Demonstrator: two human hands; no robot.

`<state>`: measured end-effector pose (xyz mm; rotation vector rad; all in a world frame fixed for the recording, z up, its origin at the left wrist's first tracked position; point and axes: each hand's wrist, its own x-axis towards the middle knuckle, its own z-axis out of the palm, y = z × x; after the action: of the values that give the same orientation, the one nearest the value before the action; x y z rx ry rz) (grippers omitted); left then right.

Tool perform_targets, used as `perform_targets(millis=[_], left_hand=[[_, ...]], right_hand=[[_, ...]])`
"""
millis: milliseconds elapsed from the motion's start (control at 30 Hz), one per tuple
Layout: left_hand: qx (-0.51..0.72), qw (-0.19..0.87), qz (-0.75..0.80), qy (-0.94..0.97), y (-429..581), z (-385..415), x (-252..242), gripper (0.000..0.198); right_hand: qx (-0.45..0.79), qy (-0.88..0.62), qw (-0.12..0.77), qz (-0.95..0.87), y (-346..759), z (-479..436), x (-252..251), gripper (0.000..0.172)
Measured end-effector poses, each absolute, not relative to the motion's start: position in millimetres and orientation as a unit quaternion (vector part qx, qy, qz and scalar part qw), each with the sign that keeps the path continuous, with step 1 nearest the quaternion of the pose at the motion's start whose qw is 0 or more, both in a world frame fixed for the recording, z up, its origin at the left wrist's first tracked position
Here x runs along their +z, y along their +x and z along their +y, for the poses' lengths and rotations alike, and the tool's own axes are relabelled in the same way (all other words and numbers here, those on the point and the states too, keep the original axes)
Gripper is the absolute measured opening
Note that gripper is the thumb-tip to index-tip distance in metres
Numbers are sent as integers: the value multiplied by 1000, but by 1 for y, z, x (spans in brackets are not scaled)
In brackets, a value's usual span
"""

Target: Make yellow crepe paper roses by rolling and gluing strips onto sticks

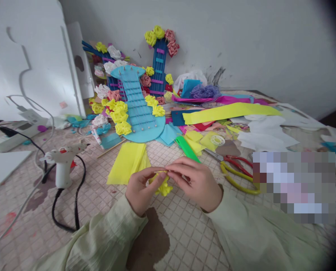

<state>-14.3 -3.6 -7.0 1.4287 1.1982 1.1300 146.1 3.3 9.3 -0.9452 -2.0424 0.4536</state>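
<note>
My left hand [140, 190] and my right hand [196, 182] meet over the table, both pinching a small crumpled yellow paper flower [164, 187]. The fingers of both hands are closed on it, the flower hanging slightly below them. Just beyond my hands lie a folded yellow paper sheet [128, 162] and a green strip [187, 148]. Further back stands a light blue guitar-shaped craft [136, 109] trimmed with yellow paper flowers [120, 116].
A white glue gun [63, 165] with a black cord stands at the left. Yellow-handled pliers [238, 177] and red-handled scissors [237, 161] lie at the right. Coloured paper scraps, a long yellow strip [230, 111] and another blue decorated guitar neck [159, 64] fill the back. White foam boards [29, 60] lean at left.
</note>
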Motion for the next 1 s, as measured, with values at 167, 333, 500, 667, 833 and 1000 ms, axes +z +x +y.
perform_targets(millis=[167,333,500,667,833,1000], left_hand=[[451,432,477,618,-16,-7,-7,18],[437,462,448,628,-16,-8,-4,22],[440,480,470,596,-13,-5,-7,20],[444,471,465,604,-12,-7,-8,12],[457,443,453,624,-11,-11,-8,11],[444,456,464,616,-12,-11,-8,15]], right_hand=[[241,-401,405,-786,146,6,14,15],[241,-413,402,-780,147,7,14,14],[226,-421,400,-782,147,7,14,13],[204,-419,410,-784,146,6,12,11],[227,-437,422,-761,144,4,12,9],[288,-449,411,-739,144,4,12,9]])
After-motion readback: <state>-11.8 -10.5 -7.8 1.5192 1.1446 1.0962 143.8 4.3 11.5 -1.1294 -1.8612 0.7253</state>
